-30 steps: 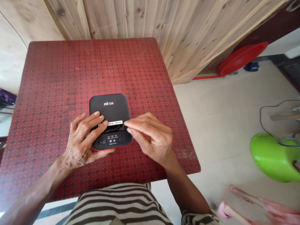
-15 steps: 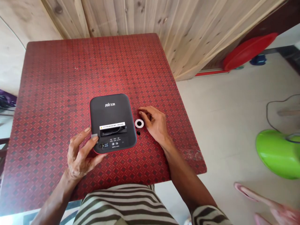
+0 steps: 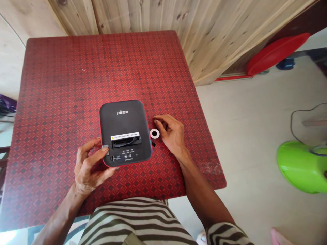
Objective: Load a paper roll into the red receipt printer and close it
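Observation:
A black receipt printer [image 3: 122, 122] with red edging, a white label and an open slot lies on the red patterned table. My left hand [image 3: 89, 163] grips its near left corner, the index finger on a grey latch button [image 3: 105, 150] and the thumb at the front edge. To the printer's right, my right hand [image 3: 172, 134] rests with curled fingers, thumb and index tips close together; whatever they may hold is hidden. Right beside it is a small white paper roll [image 3: 158, 134] with a dark core. A small black piece [image 3: 153, 144] lies just below the roll.
The red table [image 3: 76, 78] meets a wooden plank wall [image 3: 153, 17] at the back. On the floor to the right are a green plastic stool [image 3: 298, 166] and a cable. A red basin [image 3: 278, 52] leans by the wall. Part of another person's pink footwear [image 3: 278, 236] shows at lower right.
My right hand has moved away from the printer's slot to the right, uncovering the roll. My left hand has slid off the printer's top to its left corner and latch button.

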`<state>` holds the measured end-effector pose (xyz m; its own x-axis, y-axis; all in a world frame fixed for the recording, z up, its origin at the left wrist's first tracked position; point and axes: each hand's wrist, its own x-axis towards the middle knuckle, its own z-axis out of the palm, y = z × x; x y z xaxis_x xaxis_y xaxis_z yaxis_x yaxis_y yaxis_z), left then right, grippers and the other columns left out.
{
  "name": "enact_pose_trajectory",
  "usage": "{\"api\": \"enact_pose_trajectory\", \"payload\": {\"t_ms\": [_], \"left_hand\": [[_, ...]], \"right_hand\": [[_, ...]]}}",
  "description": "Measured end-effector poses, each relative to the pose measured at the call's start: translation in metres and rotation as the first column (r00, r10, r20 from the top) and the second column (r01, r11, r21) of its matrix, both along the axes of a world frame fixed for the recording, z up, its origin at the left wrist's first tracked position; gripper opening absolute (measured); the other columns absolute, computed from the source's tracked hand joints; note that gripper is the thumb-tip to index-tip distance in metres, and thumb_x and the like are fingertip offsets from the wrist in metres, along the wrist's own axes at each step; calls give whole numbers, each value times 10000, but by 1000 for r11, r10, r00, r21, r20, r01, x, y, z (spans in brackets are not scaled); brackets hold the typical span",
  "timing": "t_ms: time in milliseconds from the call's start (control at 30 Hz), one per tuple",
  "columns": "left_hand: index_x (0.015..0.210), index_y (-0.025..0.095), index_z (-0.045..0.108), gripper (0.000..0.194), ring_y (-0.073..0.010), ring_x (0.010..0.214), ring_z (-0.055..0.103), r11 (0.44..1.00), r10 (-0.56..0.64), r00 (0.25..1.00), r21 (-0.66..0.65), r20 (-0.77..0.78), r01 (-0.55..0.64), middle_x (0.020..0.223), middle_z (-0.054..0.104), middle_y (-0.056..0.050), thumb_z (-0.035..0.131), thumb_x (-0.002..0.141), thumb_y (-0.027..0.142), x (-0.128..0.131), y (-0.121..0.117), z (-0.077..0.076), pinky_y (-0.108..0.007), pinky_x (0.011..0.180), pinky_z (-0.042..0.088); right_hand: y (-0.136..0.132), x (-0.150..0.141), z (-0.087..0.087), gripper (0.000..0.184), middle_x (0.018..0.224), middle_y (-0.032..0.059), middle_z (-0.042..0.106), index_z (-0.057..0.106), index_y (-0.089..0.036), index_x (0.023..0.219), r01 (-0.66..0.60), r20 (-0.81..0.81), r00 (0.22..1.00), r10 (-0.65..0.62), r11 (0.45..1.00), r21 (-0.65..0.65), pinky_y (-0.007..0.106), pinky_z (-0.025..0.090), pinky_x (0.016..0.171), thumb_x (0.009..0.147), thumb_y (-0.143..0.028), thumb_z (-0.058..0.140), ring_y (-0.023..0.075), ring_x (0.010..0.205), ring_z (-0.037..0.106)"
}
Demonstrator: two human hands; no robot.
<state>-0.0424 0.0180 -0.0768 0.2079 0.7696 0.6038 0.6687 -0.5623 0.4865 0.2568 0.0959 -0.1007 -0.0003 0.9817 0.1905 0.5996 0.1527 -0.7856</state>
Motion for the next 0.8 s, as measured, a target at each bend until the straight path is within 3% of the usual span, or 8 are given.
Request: {"api": "enact_pose_trajectory", "payload": {"t_ms": [200, 333, 433, 500, 567, 667, 800], "left_hand": [[1296, 268, 622, 603, -288, 1231, 675, 995, -49, 998, -90, 32, 52, 1408, 625, -120, 906, 768, 331, -2, 3, 7, -468, 983, 611], [1313, 255, 594, 598, -285, 1220, 670, 998, -31, 999, -58, 20, 32, 1371, 633, -127, 879, 794, 341, 1, 2, 4, -459, 967, 607], [1333, 244, 574, 590, -279, 1188, 671, 1000, -10, 1000, 7, -19, 10, 1317, 650, -130, 848, 826, 371, 3, 1, 0, -440, 943, 602], [1344, 246, 565, 592, -276, 1173, 671, 1000, -6, 999, 27, -39, 7, 1305, 652, -131, 837, 834, 374, 3, 1, -1, -433, 931, 603], [1361, 247, 556, 604, -272, 1163, 671, 999, -10, 999, 31, -45, 11, 1311, 647, -134, 834, 838, 362, 4, 2, -1, -425, 921, 608], [1385, 232, 547, 642, -274, 1168, 671, 999, -24, 999, 37, -41, 25, 1321, 638, -148, 847, 825, 326, 4, 2, 0, -423, 925, 609], [1405, 230, 541, 658, -279, 1175, 672, 998, -33, 999, 50, -36, 35, 1331, 641, -153, 845, 826, 311, 4, 3, 0, -436, 936, 614]], "right_hand": [[0, 7, 4, 188, 983, 42, 797, 781, -216, 1033, 9, -109, 994, -15, 999, -51, 339, 539, 763, 980, -303, 624, 183, 820, 707], [-6, 3, 43, 127, 939, 25, 792, 784, -224, 1041, -1, -49, 999, 7, 993, 118, 321, 549, 722, 984, -270, 680, 170, 785, 707], [-7, -15, 82, 115, 971, 35, 796, 777, -214, 1063, -204, 117, 977, 178, 939, 276, 318, 573, 775, 1005, -243, 682, 167, 831, 719], [-3, -36, 101, 150, 1074, 65, 796, 761, -191, 1116, -420, 300, 889, 345, 875, 240, 330, 578, 847, 1031, -224, 641, 192, 957, 736], [6, -59, 113, 211, 1120, 98, 783, 732, -154, 1195, -556, 495, 730, 470, 831, 30, 339, 576, 800, 1053, -184, 579, 218, 960, 745], [23, -91, 120, 301, 1100, 152, 767, 709, -98, 1235, -531, 647, 522, 556, 805, -263, 349, 546, 685, 1054, -87, 469, 249, 881, 757], [36, -110, 117, 381, 1141, 212, 749, 710, -74, 1218, -519, 708, 452, 543, 805, -287, 368, 540, 677, 1017, -3, 395, 290, 938, 758]]}}
